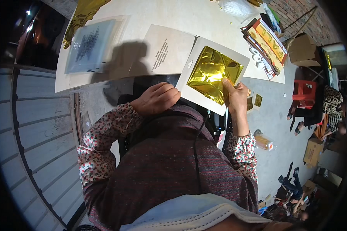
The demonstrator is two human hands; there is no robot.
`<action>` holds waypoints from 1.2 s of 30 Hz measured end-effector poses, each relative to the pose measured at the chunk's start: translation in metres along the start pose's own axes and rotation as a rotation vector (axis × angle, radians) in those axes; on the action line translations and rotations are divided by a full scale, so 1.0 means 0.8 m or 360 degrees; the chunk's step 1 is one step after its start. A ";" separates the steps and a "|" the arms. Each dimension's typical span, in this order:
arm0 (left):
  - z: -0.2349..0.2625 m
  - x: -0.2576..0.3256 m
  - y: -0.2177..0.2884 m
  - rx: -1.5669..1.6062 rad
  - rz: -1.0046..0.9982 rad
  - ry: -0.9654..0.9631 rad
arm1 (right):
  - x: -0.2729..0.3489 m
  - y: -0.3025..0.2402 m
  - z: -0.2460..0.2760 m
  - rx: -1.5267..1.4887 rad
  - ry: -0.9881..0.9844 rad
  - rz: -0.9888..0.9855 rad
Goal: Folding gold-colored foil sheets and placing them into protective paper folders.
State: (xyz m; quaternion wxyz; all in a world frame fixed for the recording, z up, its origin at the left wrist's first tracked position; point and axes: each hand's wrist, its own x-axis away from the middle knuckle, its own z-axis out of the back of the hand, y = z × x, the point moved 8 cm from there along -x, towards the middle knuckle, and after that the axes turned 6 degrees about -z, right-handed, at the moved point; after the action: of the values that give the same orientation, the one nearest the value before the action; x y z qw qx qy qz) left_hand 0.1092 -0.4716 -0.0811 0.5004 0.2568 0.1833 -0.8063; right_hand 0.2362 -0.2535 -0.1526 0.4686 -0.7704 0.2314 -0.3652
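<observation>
My right hand (237,96) grips a white card (219,107) at its right side, above my lap by the table's near edge. A folded, shiny gold foil sheet (212,73) lies on the card, and my right thumb presses on it. Close to the card's left corner is my left hand (160,98), closed with its fingers curled under. Its fingertips are hidden, so what they hold, if anything, does not show. Behind the hands, a clear plastic bag (169,42) with printed text lies flat on the table, partly covered by the card.
The pale table (135,19) carries a stack of clear printed bags (90,46) on the left, gold foil (81,17) at the far left and colourful printed cards (266,46) at the right. A red stool (304,92), cardboard boxes (313,150) and other people are on the right.
</observation>
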 end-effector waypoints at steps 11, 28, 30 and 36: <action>0.019 -0.031 -0.110 0.0100 0.0632 0.0092 | -0.006 -0.004 -0.016 0.0003 -0.0080 -0.0021; -0.022 -0.094 -0.220 0.1659 0.1276 -0.0640 | -0.017 -0.033 -0.025 0.0253 -0.0383 0.0012; -0.016 -0.097 -0.213 0.1723 0.1240 -0.0663 | -0.019 -0.034 -0.021 0.0275 -0.0406 -0.0013; -0.007 -0.103 -0.208 0.1609 0.1066 -0.0811 | -0.015 -0.044 -0.032 0.0262 -0.0459 -0.0046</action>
State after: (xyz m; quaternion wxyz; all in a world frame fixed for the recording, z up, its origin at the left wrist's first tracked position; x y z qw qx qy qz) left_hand -0.0088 -0.3379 -0.0302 0.5698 0.3045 -0.4322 -0.6292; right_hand 0.2094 -0.2433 -0.1176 0.5531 -0.7771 0.1199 -0.2752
